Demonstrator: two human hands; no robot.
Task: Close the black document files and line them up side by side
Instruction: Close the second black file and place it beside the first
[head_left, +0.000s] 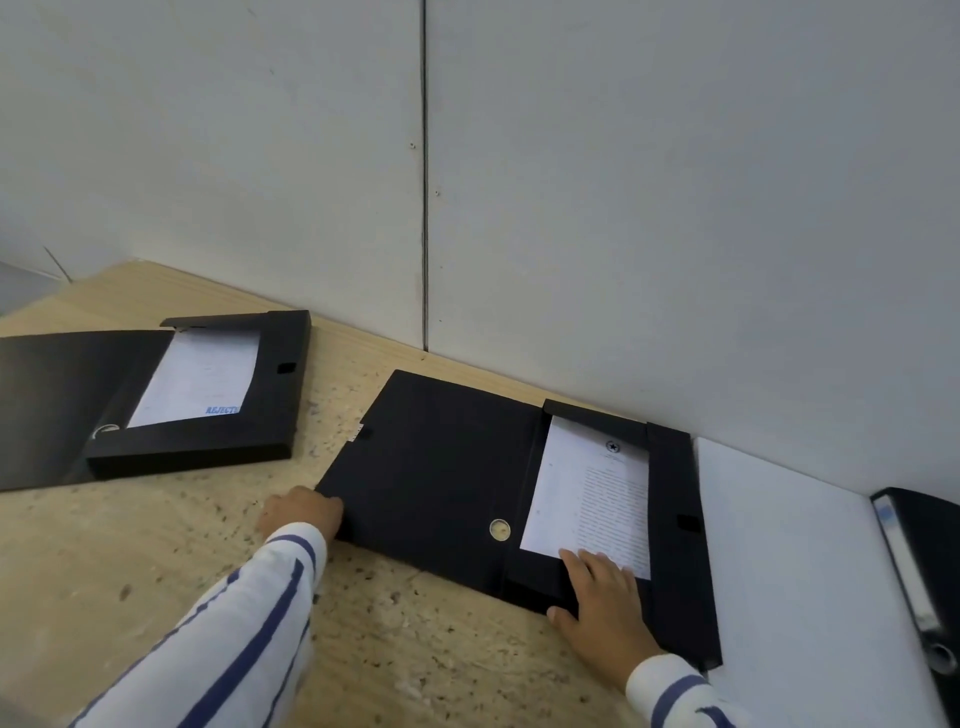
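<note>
Two black document files lie open on the speckled table (182, 530). The near file (441, 467) is spread flat in the middle, its cover to the left and a printed sheet (592, 493) in its tray on the right. My left hand (301, 512) grips the outer left edge of that cover. My right hand (602, 603) rests flat, fingers spread, on the tray's near edge and the sheet's lower corner. The far file (280, 395) lies open at the left, holding a sheet stamped in blue (200, 376).
A grey panelled wall (623, 208) runs along the back of the table. A white surface (795, 571) adjoins the near file on the right. A black lever-arch binder (924, 571) lies on it at the right edge of view.
</note>
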